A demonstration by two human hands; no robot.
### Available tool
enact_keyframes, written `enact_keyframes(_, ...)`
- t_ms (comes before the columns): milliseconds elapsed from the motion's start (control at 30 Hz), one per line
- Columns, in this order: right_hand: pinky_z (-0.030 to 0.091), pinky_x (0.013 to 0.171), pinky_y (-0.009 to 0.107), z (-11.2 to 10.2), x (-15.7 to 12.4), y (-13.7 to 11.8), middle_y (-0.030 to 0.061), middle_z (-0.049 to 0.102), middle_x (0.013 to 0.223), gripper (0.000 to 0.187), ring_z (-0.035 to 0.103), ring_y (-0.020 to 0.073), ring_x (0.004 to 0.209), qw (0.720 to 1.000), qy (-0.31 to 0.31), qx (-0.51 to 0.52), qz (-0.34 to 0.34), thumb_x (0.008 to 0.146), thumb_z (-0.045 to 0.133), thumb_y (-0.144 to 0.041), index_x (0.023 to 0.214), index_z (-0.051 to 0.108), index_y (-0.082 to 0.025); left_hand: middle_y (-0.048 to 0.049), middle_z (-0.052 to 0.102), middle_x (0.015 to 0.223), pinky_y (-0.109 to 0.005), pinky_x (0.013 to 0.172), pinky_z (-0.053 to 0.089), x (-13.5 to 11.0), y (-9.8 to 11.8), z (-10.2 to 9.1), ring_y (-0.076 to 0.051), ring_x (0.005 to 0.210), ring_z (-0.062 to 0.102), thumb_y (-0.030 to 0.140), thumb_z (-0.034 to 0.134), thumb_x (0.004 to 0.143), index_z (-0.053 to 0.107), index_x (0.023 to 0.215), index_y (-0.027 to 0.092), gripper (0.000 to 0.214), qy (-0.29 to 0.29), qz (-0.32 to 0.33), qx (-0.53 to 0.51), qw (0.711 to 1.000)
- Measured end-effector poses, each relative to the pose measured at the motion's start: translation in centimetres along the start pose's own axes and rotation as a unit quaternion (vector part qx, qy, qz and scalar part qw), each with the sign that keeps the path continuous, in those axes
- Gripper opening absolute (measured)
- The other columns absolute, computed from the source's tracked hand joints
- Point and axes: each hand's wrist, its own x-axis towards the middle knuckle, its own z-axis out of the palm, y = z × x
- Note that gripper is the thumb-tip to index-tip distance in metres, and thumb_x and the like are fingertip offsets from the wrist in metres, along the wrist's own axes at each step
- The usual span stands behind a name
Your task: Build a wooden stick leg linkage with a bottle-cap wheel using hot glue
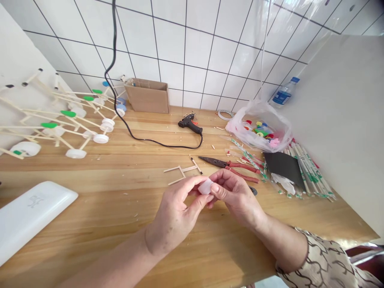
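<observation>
A small whitish piece (205, 186), perhaps folded paper or soft plastic, is pinched between both hands above the table. My left hand (177, 208) grips its left and lower side with thumb and fingers. My right hand (232, 194) closes on its right edge, thumb in front. Just beyond the hands lies a small frame of glued wooden sticks (183, 171), with a black-tipped stick (196, 165) at its right end. Red-handled pliers (228, 164) rest behind my right hand. Part of a dark object (253, 191) shows beside that hand; the rest is hidden.
A black glue gun (191, 123) lies farther back, its cord crossing the table. Several stick models with white caps (100, 138) crowd the left, near a white box-like device (36, 216). Behind stand a cardboard box (150, 96), a bag of bottle caps (237, 124) and bundled sticks (315, 172).
</observation>
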Motion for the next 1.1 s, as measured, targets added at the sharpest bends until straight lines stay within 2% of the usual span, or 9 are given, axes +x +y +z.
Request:
enact_keyframes(167, 0.053, 0.057, 0.027, -0.3, 0.1, -0.9, 0.0039, 0.068, 0.071, 0.031, 0.063, 0.0130, 0.060, 1.000, -0.008, -0.027, 0.008, 0.078, 0.068, -0.044, 0.083, 0.060, -0.014, -0.0041, 0.072, 0.092, -0.019, 0.069, 0.056, 0.1, -0.3, -0.2, -0.013, 0.078, 0.068, 0.018, 0.058, 0.084, 0.062, 0.104, 0.014, 0.020, -0.002, -0.008, -0.002, 1.000)
enact_keyframes(267, 0.049, 0.052, 0.024, -0.3, -0.1, -1.3, 0.0019, 0.065, 0.066, 0.032, 0.059, 0.0115, 0.055, 0.996, 0.008, -0.086, 0.002, 0.078, 0.066, -0.046, 0.080, 0.059, -0.015, -0.0057, 0.072, 0.096, -0.019, 0.072, 0.055, 0.2, -0.3, -0.4, -0.014, 0.082, 0.068, 0.020, 0.055, 0.086, 0.062, 0.107, 0.013, 0.023, 0.003, -0.004, 0.022, 1.000)
enact_keyframes(367, 0.039, 0.045, 0.021, -0.1, -0.7, -1.0, -0.0027, 0.054, 0.056, 0.034, 0.048, 0.0082, 0.049, 0.980, 0.047, -0.194, -0.017, 0.077, 0.067, -0.047, 0.074, 0.057, -0.015, -0.0073, 0.072, 0.098, -0.019, 0.077, 0.054, 0.1, -0.4, -0.5, -0.014, 0.086, 0.068, 0.018, 0.055, 0.086, 0.062, 0.109, 0.011, 0.025, 0.033, 0.027, 0.072, 0.997)
enact_keyframes(500, 0.034, 0.045, 0.022, 0.5, -1.1, -0.1, -0.0020, 0.051, 0.056, 0.038, 0.044, 0.0083, 0.049, 0.964, 0.031, -0.263, -0.023, 0.080, 0.061, -0.051, 0.075, 0.060, -0.014, -0.0100, 0.072, 0.100, -0.017, 0.080, 0.053, -0.1, -0.8, -0.4, -0.014, 0.088, 0.069, 0.014, 0.054, 0.086, 0.061, 0.109, 0.008, 0.025, 0.063, 0.097, 0.118, 0.986)
enact_keyframes(633, 0.033, 0.042, 0.021, 1.1, -1.1, 0.2, -0.0022, 0.052, 0.055, 0.039, 0.044, 0.0069, 0.043, 0.981, 0.033, -0.188, 0.010, 0.079, 0.061, -0.052, 0.070, 0.056, -0.014, -0.0101, 0.074, 0.096, -0.015, 0.077, 0.053, -0.2, -1.0, -0.2, -0.012, 0.082, 0.070, 0.011, 0.056, 0.085, 0.062, 0.109, 0.008, 0.025, 0.090, 0.140, 0.149, 0.975)
enact_keyframes(767, 0.030, 0.041, 0.019, 1.2, -0.9, 0.1, -0.0023, 0.054, 0.056, 0.037, 0.043, 0.0052, 0.041, 0.993, 0.027, -0.105, 0.042, 0.076, 0.065, -0.049, 0.067, 0.055, -0.014, -0.0126, 0.073, 0.100, -0.016, 0.080, 0.053, -0.3, -0.7, -0.1, -0.014, 0.087, 0.069, 0.010, 0.057, 0.084, 0.062, 0.110, 0.006, 0.027, 0.091, 0.149, 0.143, 0.974)
enact_keyframes(933, 0.026, 0.040, 0.019, 1.3, -1.0, 0.2, -0.0030, 0.052, 0.053, 0.036, 0.040, 0.0044, 0.041, 0.995, 0.031, -0.084, 0.032, 0.077, 0.065, -0.046, 0.066, 0.055, -0.014, -0.0117, 0.073, 0.098, -0.015, 0.078, 0.054, -0.2, -0.6, 0.1, -0.012, 0.083, 0.070, 0.009, 0.059, 0.083, 0.063, 0.108, 0.006, 0.026, 0.098, 0.154, 0.128, 0.975)
enact_keyframes(1100, 0.023, 0.040, 0.019, 1.4, -1.1, 0.5, -0.0038, 0.050, 0.052, 0.034, 0.037, 0.0041, 0.041, 0.998, 0.031, -0.050, 0.030, 0.076, 0.067, -0.044, 0.067, 0.055, -0.014, -0.0100, 0.073, 0.100, -0.021, 0.085, 0.054, -0.5, -0.3, 0.4, -0.015, 0.089, 0.069, 0.009, 0.059, 0.083, 0.064, 0.108, 0.008, 0.026, 0.100, 0.138, 0.134, 0.976)
